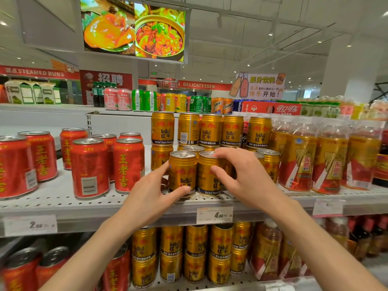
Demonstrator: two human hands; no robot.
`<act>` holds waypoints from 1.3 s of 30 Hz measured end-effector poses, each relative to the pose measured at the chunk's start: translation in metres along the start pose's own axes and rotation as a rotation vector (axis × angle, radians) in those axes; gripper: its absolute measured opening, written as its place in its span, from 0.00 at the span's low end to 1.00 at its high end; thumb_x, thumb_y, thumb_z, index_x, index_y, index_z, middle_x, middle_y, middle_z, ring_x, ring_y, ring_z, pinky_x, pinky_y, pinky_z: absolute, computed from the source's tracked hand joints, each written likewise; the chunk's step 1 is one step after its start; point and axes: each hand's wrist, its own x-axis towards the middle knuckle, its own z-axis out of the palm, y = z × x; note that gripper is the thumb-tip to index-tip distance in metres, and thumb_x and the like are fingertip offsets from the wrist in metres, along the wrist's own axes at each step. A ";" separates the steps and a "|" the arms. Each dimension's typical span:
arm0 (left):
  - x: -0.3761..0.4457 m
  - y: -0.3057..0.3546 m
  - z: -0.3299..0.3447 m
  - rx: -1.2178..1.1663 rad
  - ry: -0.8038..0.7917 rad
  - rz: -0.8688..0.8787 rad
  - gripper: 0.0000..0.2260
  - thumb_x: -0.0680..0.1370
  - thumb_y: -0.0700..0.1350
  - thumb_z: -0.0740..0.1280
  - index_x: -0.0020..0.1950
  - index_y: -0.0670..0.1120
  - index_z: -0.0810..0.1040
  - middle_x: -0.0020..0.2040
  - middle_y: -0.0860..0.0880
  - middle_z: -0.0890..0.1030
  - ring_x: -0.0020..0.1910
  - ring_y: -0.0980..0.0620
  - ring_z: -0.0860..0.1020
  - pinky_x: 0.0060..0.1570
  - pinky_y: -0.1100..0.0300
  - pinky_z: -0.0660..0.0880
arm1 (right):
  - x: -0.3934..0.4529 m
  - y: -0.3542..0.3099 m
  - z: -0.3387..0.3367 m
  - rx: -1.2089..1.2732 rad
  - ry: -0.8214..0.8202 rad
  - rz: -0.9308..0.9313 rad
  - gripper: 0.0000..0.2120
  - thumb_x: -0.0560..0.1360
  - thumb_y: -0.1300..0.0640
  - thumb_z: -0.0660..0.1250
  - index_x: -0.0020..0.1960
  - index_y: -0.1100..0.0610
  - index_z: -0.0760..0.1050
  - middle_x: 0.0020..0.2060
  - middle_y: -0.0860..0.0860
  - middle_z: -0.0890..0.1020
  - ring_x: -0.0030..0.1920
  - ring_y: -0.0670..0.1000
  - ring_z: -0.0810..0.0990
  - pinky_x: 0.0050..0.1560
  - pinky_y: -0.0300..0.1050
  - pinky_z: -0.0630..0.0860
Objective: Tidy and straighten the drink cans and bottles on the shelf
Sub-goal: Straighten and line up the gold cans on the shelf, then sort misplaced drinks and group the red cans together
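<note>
Item: two gold Red Bull cans at the front edge of the perforated grey shelf, upright, touching. We held the left gold can with our left hand, thumb and fingers curled round its base. Our right hand gripped the right gold can near its rim. Red cans stood left; bottled drinks right.
</note>
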 end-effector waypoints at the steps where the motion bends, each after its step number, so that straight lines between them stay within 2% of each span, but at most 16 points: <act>1: -0.001 -0.001 0.001 0.005 0.017 0.004 0.33 0.71 0.70 0.67 0.74 0.61 0.67 0.63 0.61 0.80 0.58 0.61 0.79 0.57 0.55 0.80 | -0.001 -0.001 0.000 0.012 0.001 0.002 0.18 0.80 0.46 0.67 0.67 0.52 0.76 0.63 0.46 0.81 0.66 0.47 0.76 0.71 0.50 0.70; 5: -0.007 -0.005 0.003 0.007 0.116 -0.005 0.41 0.70 0.71 0.68 0.79 0.56 0.62 0.72 0.57 0.74 0.68 0.57 0.73 0.64 0.49 0.76 | -0.012 -0.006 -0.001 0.159 0.020 0.042 0.21 0.80 0.49 0.68 0.71 0.51 0.73 0.68 0.44 0.77 0.69 0.42 0.73 0.71 0.42 0.70; 8: -0.016 -0.004 0.000 -0.070 0.153 -0.032 0.39 0.70 0.69 0.68 0.78 0.56 0.64 0.70 0.57 0.75 0.66 0.57 0.75 0.62 0.48 0.78 | -0.024 -0.008 -0.001 0.276 0.049 0.101 0.22 0.80 0.48 0.68 0.73 0.49 0.72 0.72 0.42 0.73 0.72 0.39 0.69 0.71 0.39 0.68; 11: -0.030 0.003 -0.002 -0.165 0.195 -0.040 0.30 0.74 0.59 0.71 0.74 0.57 0.69 0.64 0.60 0.78 0.60 0.61 0.78 0.57 0.57 0.80 | -0.037 -0.010 0.001 0.422 0.078 0.166 0.20 0.79 0.48 0.68 0.71 0.47 0.73 0.69 0.39 0.74 0.70 0.37 0.71 0.68 0.40 0.73; 15: -0.059 0.014 -0.006 -0.254 0.276 -0.065 0.18 0.77 0.49 0.71 0.66 0.55 0.76 0.57 0.60 0.81 0.56 0.61 0.80 0.52 0.69 0.77 | -0.060 -0.018 0.004 0.623 0.104 0.289 0.14 0.78 0.48 0.69 0.63 0.43 0.76 0.57 0.38 0.80 0.58 0.35 0.78 0.54 0.32 0.78; 17: -0.075 0.014 -0.008 -0.271 0.285 -0.095 0.14 0.77 0.48 0.71 0.62 0.56 0.77 0.55 0.60 0.83 0.55 0.60 0.81 0.52 0.69 0.77 | -0.071 -0.023 0.010 0.700 0.088 0.354 0.11 0.78 0.47 0.69 0.61 0.41 0.77 0.53 0.39 0.83 0.55 0.38 0.81 0.51 0.35 0.79; 19: -0.090 0.009 -0.010 -0.302 0.275 -0.141 0.12 0.77 0.47 0.71 0.60 0.58 0.78 0.52 0.60 0.84 0.54 0.59 0.81 0.52 0.66 0.77 | -0.081 -0.032 0.019 0.781 0.062 0.412 0.10 0.78 0.48 0.70 0.59 0.41 0.78 0.50 0.42 0.85 0.52 0.43 0.84 0.52 0.43 0.82; 21: -0.103 0.000 -0.012 -0.362 0.265 -0.201 0.11 0.77 0.46 0.71 0.58 0.58 0.79 0.50 0.60 0.84 0.52 0.60 0.82 0.52 0.67 0.77 | -0.091 -0.042 0.030 0.831 0.028 0.470 0.09 0.78 0.50 0.71 0.57 0.43 0.80 0.48 0.45 0.86 0.49 0.46 0.85 0.52 0.47 0.82; 24: -0.122 -0.018 -0.016 -0.421 0.265 -0.259 0.11 0.78 0.45 0.71 0.58 0.56 0.80 0.49 0.58 0.85 0.50 0.59 0.82 0.52 0.69 0.76 | -0.103 -0.058 0.046 0.859 -0.020 0.544 0.07 0.78 0.52 0.70 0.55 0.45 0.80 0.45 0.47 0.87 0.46 0.46 0.86 0.50 0.45 0.81; 27: -0.140 -0.042 -0.024 -0.464 0.268 -0.296 0.11 0.78 0.44 0.71 0.59 0.56 0.79 0.48 0.56 0.85 0.49 0.57 0.82 0.52 0.65 0.77 | -0.113 -0.079 0.064 0.846 -0.035 0.615 0.07 0.77 0.52 0.70 0.55 0.45 0.80 0.44 0.47 0.87 0.46 0.46 0.85 0.50 0.46 0.81; 31: -0.154 -0.079 -0.044 -0.504 0.215 -0.301 0.11 0.78 0.46 0.71 0.59 0.57 0.79 0.49 0.56 0.85 0.52 0.56 0.82 0.54 0.60 0.77 | -0.115 -0.119 0.089 0.813 -0.007 0.685 0.06 0.78 0.54 0.70 0.54 0.48 0.81 0.42 0.45 0.88 0.45 0.44 0.85 0.49 0.41 0.81; 36: -0.160 -0.128 -0.084 -0.570 0.160 -0.261 0.11 0.78 0.44 0.71 0.59 0.55 0.79 0.48 0.56 0.85 0.52 0.56 0.83 0.54 0.63 0.78 | -0.100 -0.180 0.119 0.739 0.037 0.712 0.05 0.79 0.55 0.69 0.54 0.49 0.81 0.42 0.46 0.88 0.42 0.45 0.85 0.48 0.45 0.81; 39: -0.162 -0.151 -0.107 -0.589 0.117 -0.248 0.12 0.78 0.44 0.71 0.59 0.56 0.79 0.49 0.57 0.85 0.52 0.56 0.82 0.55 0.62 0.78 | -0.089 -0.214 0.133 0.730 0.039 0.703 0.05 0.78 0.55 0.70 0.53 0.48 0.81 0.42 0.47 0.88 0.42 0.48 0.85 0.49 0.48 0.82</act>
